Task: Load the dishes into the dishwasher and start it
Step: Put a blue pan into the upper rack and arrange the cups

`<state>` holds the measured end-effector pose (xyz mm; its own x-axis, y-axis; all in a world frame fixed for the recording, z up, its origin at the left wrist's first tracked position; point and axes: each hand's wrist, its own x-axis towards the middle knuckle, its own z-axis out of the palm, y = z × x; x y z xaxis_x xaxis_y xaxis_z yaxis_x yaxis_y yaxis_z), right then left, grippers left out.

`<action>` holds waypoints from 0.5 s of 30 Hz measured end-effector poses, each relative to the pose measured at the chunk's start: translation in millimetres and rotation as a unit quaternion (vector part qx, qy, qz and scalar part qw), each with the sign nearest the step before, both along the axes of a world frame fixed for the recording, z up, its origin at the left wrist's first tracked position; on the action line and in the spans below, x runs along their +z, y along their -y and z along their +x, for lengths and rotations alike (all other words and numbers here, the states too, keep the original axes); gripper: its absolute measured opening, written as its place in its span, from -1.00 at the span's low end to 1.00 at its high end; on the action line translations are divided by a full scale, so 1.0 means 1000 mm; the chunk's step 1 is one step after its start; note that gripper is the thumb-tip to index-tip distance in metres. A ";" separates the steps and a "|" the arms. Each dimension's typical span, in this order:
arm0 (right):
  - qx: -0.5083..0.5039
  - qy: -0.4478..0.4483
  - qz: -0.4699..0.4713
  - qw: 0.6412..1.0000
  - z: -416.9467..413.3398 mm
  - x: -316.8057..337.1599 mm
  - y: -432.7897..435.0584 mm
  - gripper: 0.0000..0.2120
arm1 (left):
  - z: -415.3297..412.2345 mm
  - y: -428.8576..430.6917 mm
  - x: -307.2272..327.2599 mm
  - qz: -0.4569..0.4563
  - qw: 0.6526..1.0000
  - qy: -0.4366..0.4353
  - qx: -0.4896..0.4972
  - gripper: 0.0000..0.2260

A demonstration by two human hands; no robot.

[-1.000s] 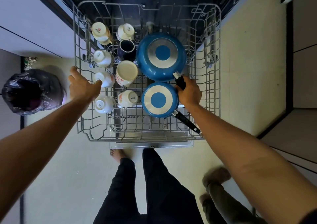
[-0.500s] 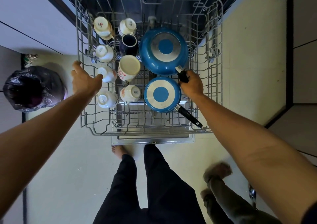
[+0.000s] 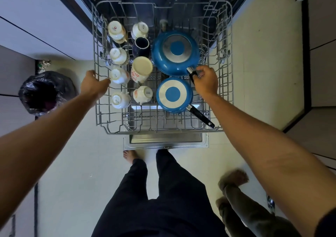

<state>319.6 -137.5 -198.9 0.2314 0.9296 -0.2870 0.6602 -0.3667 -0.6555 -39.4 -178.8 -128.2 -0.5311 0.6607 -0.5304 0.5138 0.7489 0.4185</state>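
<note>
A grey wire dishwasher rack [image 3: 225, 58] is pulled out over the open door [image 3: 166, 142]. Several upturned white cups [image 3: 119, 75] and one dark mug [image 3: 141, 45] fill its left half. Two blue pans lie bottom up on the right: a large pan [image 3: 175, 52] at the back and a small pan [image 3: 173, 95] nearer me. My right hand [image 3: 206, 81] grips the large pan's black handle. My left hand [image 3: 93, 85] holds the rack's left rim, thumb outside and fingers by a cup.
A bin lined with a black bag [image 3: 46, 91] stands on the floor left of the rack. White cabinet fronts [image 3: 36, 20] run along the left. My legs and bare feet stand before the door; another person's feet [image 3: 234, 180] are at the lower right.
The rack with its dishes has slid away from me toward the dishwasher, both hands moving with it. My right hand stays on the large pan's handle.
</note>
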 end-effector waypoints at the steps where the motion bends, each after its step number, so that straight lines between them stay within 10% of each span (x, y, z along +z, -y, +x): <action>1: -0.001 -0.003 0.010 1.000 -0.004 0.006 0.001 -0.76 | -0.001 0.006 0.005 0.001 1.000 0.006 -0.002 -0.39; 15: 0.141 -0.042 0.020 0.989 -0.159 0.072 0.032 -0.87 | -0.085 0.093 0.041 0.035 0.990 0.016 -0.138 -0.86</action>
